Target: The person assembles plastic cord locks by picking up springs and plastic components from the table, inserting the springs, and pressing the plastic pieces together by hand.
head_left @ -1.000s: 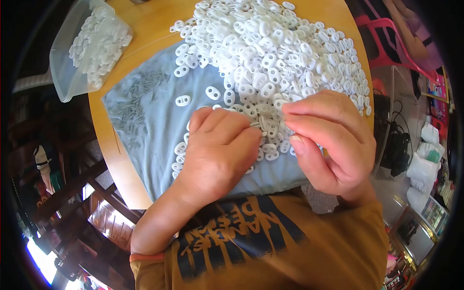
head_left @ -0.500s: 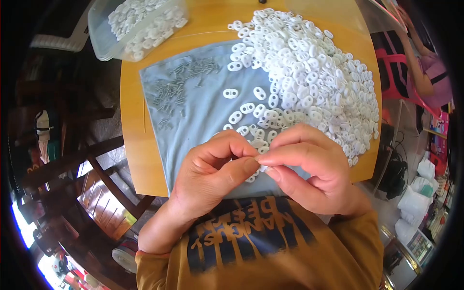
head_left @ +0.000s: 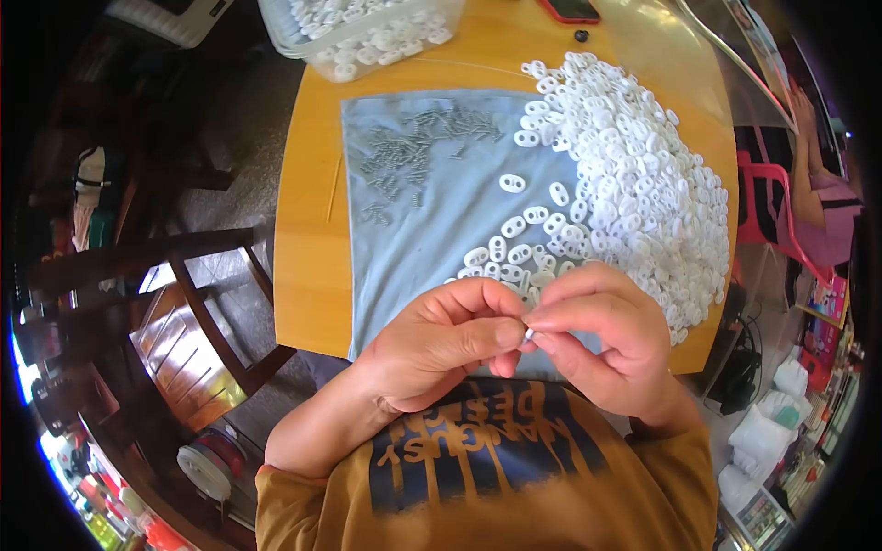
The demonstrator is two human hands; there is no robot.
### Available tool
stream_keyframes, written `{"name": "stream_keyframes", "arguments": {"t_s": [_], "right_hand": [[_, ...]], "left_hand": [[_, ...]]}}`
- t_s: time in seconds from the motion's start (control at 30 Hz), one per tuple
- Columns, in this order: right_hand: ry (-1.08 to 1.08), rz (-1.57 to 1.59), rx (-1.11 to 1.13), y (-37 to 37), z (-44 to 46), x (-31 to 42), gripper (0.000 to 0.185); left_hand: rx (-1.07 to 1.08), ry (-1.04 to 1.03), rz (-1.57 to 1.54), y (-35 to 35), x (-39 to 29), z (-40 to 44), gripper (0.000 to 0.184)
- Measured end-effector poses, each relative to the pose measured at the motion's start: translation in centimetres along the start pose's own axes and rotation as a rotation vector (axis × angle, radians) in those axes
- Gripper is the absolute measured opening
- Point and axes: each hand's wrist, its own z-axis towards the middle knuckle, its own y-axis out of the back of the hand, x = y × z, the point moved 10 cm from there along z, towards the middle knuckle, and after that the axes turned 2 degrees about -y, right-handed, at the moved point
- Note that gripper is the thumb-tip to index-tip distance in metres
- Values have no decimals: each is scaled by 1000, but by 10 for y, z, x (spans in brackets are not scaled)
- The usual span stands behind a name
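My left hand (head_left: 450, 342) is closed in front of my chest, thumb and fingers pinched together. My right hand (head_left: 602, 335) meets it, its thumb and forefinger pinching a small white piece (head_left: 528, 335) at the left fingertips; most of that piece is hidden. Just beyond my hands, loose white two-holed oval pieces (head_left: 512, 184) lie on a blue-grey cloth (head_left: 441, 220). A large heap of the same pieces (head_left: 648, 184) spreads to the right. Many small metal springs (head_left: 395, 151) are scattered on the cloth's far left part.
A clear plastic tub (head_left: 367, 46) of white pieces stands at the table's far edge. A red-edged phone (head_left: 571, 9) and a small black object (head_left: 581, 36) lie beyond the heap. Another person's arm (head_left: 808, 174) shows at the right, near a pink chair (head_left: 767, 184).
My hands were apart one second ago, the left over the white pieces; now their fingertips meet near my chest. The view has shifted, so the table and tub appear farther right.
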Motion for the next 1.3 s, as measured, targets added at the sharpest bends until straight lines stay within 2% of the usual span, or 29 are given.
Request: {"name": "stream_keyframes", "arguments": {"t_s": [0.2, 0.5, 0.73, 1.03, 1.3], "right_hand": [[44, -145, 42, -11, 3, 2, 23], [115, -449, -55, 4, 42, 2, 13], [168, -650, -37, -3, 75, -15, 6], [95, -813, 81, -30, 105, -54, 8], [50, -800, 111, -33, 113, -61, 7]], "left_hand": [[20, 7, -23, 6, 4, -8, 13], [-139, -252, 170, 32, -24, -24, 8], [-183, -287, 177, 45, -31, -36, 9], [-172, -364, 149, 50, -37, -39, 13], [-236, -412, 196, 61, -44, -42, 12]]}}
